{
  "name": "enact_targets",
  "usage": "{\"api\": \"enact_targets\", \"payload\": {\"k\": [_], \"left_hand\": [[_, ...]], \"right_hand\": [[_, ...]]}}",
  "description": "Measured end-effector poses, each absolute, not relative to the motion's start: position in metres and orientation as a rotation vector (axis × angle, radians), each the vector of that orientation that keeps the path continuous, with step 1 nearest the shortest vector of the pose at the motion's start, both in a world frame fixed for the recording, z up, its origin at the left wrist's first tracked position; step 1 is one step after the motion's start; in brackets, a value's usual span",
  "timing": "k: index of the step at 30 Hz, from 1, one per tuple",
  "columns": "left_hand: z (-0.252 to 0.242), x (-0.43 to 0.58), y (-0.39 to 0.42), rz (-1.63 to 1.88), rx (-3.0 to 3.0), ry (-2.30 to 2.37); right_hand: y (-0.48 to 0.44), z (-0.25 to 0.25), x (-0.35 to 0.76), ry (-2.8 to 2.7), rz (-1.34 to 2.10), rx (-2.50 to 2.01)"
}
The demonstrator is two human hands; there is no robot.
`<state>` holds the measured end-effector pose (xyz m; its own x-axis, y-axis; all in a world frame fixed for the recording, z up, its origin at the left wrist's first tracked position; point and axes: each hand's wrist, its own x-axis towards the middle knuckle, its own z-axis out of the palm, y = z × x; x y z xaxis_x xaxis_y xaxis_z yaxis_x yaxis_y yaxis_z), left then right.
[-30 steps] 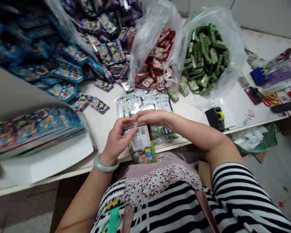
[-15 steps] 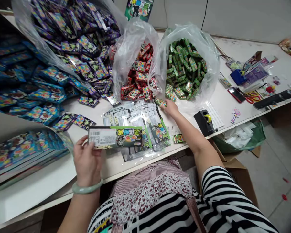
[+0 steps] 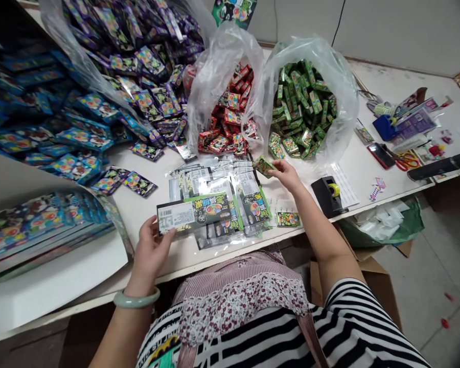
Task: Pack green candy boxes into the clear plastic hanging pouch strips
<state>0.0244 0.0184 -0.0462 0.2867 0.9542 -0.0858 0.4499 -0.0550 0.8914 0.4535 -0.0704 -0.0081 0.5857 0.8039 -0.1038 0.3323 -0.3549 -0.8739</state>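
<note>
My left hand (image 3: 153, 245) pinches the left end of a long printed packet (image 3: 210, 208), black and green with a white barcode label. The packet is raised over a spread of similar printed packets (image 3: 256, 207) on the table. Between the thumb and fingers of my right hand (image 3: 285, 175) is a small green box (image 3: 263, 166), held above the far edge of that spread. Just beyond it, a clear plastic bag (image 3: 343, 97) lies open with many small green boxes (image 3: 306, 99). Beside that, another clear bag (image 3: 203, 87) holds small red boxes (image 3: 230, 117).
Purple boxes (image 3: 157, 102) and blue boxes (image 3: 80, 135) are heaped at the left, above a carton of blue packs (image 3: 49, 222). To the right stand a black tape dispenser (image 3: 327, 197), a phone (image 3: 381, 155) and scissors (image 3: 406, 161). The table edge (image 3: 230, 263) runs close to my apron.
My right hand has drawn the small green box back from the bags, slightly nearer. My left hand has brought the printed packet rightward over the spread. The view has shifted a little.
</note>
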Motion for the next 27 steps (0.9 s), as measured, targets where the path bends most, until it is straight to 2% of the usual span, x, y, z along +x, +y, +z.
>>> {"api": "enact_targets", "payload": {"k": [4,9,18,20,23,27], "left_hand": [[-0.026,0.034,0.012,0.766,2.15,1.323],[-0.011,0.053,0.016,0.538,2.387,0.944],[-0.013,0.075,0.046,-0.054,2.531,0.816],[-0.01,0.073,0.05,-0.033,2.544,0.816],[-0.004,0.063,0.051,0.195,2.558,0.809],[0.004,0.053,0.047,0.427,2.512,0.767]], "right_hand": [[-0.07,-0.01,0.418,-1.407,0.541,-1.706],[-0.068,-0.008,0.401,-1.935,0.431,-1.874],[-0.082,0.011,0.368,-1.946,0.446,-2.211],[-0.082,0.01,0.362,-1.884,0.44,-2.194],[-0.084,0.02,0.357,-1.754,0.365,-1.998],[-0.085,0.049,0.346,-1.874,0.304,-1.753]]}}
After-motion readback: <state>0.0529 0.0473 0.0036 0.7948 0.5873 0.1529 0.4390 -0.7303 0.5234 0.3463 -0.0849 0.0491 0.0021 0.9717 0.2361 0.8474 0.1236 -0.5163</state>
